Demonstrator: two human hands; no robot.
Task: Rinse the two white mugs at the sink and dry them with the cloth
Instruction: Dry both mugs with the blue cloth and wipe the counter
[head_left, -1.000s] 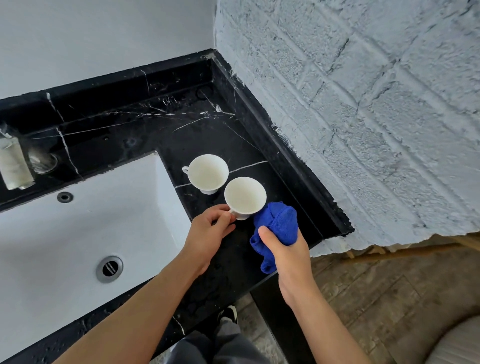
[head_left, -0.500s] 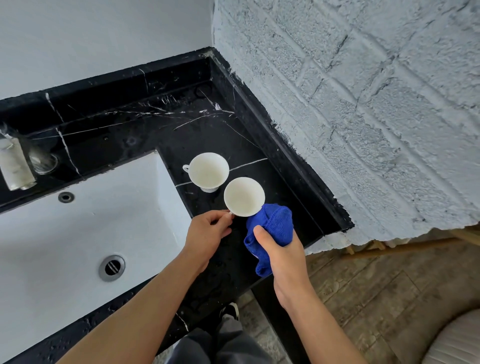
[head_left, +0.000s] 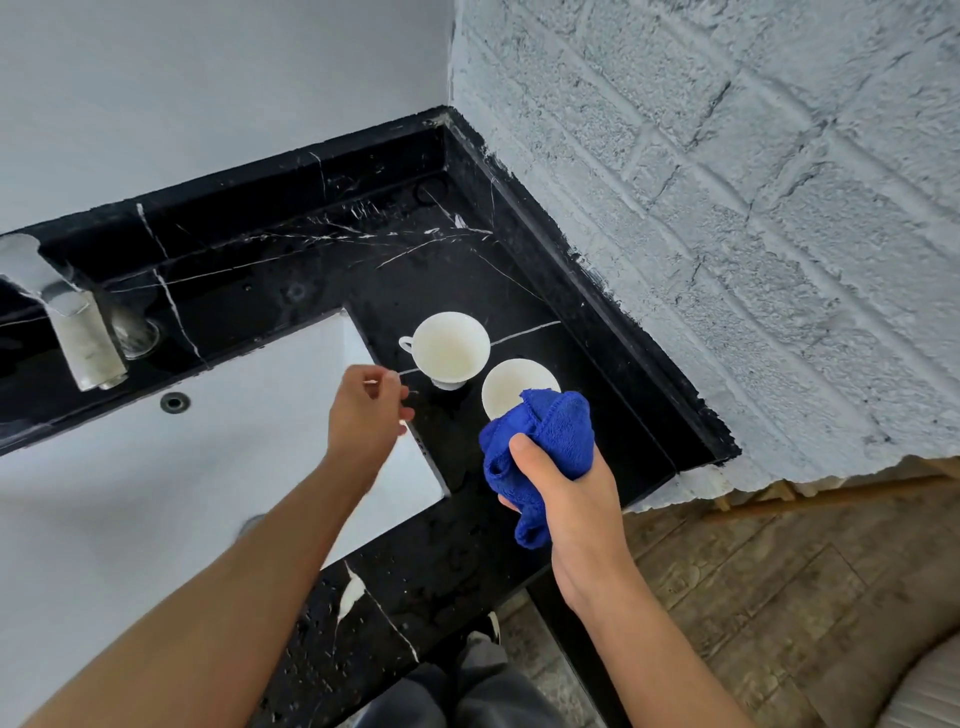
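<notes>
Head view: both mugs sit upright on the black surface (head_left: 613, 415), cloth bunched in right hand.

Right hand (head_left: 566, 488) grips the blue cloth (head_left: 545, 441), which overlaps the near mug (head_left: 511, 387) at that hand's 12 o'clock; contact unclear. Far mug (head_left: 449, 348) stands just beside it at 10 o'clock, handle pointing to 9. Left hand (head_left: 363, 415) hangs empty over the sink (head_left: 156, 493) corner, fingers loosely curled, far mug at its 1 o'clock and nearer to it. Likely next: left steadies a mug, right wipes.
</notes>
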